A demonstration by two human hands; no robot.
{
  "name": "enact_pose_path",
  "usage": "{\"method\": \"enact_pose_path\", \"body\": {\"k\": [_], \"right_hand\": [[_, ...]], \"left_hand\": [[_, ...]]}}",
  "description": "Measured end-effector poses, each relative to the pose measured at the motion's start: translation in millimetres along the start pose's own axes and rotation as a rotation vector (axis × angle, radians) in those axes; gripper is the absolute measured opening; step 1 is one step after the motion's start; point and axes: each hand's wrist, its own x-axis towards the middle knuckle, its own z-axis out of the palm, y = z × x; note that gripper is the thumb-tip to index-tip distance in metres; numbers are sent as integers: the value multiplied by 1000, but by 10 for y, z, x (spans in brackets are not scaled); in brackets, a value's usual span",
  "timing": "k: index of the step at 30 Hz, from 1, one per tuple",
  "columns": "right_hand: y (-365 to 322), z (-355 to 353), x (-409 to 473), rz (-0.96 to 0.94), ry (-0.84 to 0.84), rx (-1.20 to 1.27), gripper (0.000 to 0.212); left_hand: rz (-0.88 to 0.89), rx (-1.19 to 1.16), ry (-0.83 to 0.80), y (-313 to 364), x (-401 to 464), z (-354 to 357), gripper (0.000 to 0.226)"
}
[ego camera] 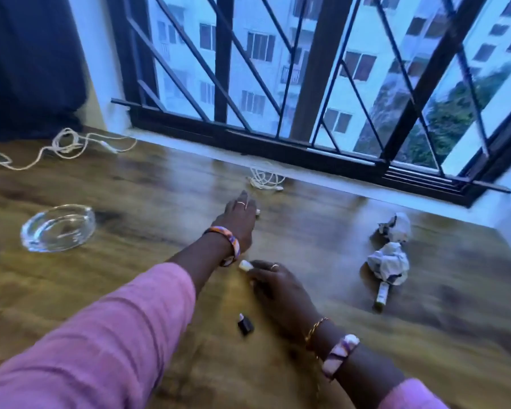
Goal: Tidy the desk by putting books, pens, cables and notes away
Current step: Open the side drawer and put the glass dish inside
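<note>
My left hand (240, 215) stretches forward over the wooden desk (148, 202), fingers apart and holding nothing, a little short of a small coiled white cable (265, 178) by the window sill. My right hand (278, 287) rests palm down on the desk nearer to me, fingers spread, empty. A longer white cable (68, 146) lies looped at the far left. Two crumpled papers (396, 225) (388, 262) sit to the right, with a pen-like stick (381, 293) poking out below the nearer one. A small black item (245, 324) lies beside my right wrist.
A clear glass ashtray (58, 227) stands on the left of the desk. A barred window (307, 84) runs along the far edge, and a dark curtain (27, 60) hangs at the far left. The frame is motion-blurred.
</note>
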Motion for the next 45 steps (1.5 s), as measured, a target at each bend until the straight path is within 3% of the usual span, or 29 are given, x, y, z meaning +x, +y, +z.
{"method": "enact_pose_path", "body": {"k": [5,9,14,16,18,21,24,27,28,31,33,42,45], "right_hand": [[8,85,227,-98,20,38,38],[85,127,271,-107,48,52,30],[51,174,311,-141,146,27,24],[11,189,303,-165,188,-26,28],[-2,197,295,-185,205,-80,34],[-21,175,297,-189,210,-130,33],[-11,187,287,-190,238,-146,24],[2,211,305,-183,245,-92,22],[-20,229,331,-175,239,-54,22],[-202,292,499,-126,142,25,33],[-382,402,664,-136,70,47,37],[-1530,534,1504,-180,113,375,11],[-1882,676,1840,-197,63,328,6]], "left_hand": [[48,120,-164,-21,347,43,51],[3,113,-53,-247,131,-11,37],[-8,55,26,-473,-121,-3,43],[10,-15,-24,-467,-104,55,49],[-5,36,-68,-411,-118,88,40],[-85,158,-7,-358,-218,38,29],[-184,4,156,-617,-427,-66,28],[-362,-61,573,-1132,-746,-280,24],[-474,-44,635,-1323,-857,-341,20],[-831,-97,532,-1724,-1127,-492,25],[-940,-127,467,-1918,-1223,-510,23],[-743,114,164,-2196,-1397,-419,37],[-681,170,66,-2241,-1501,-387,36]]}}
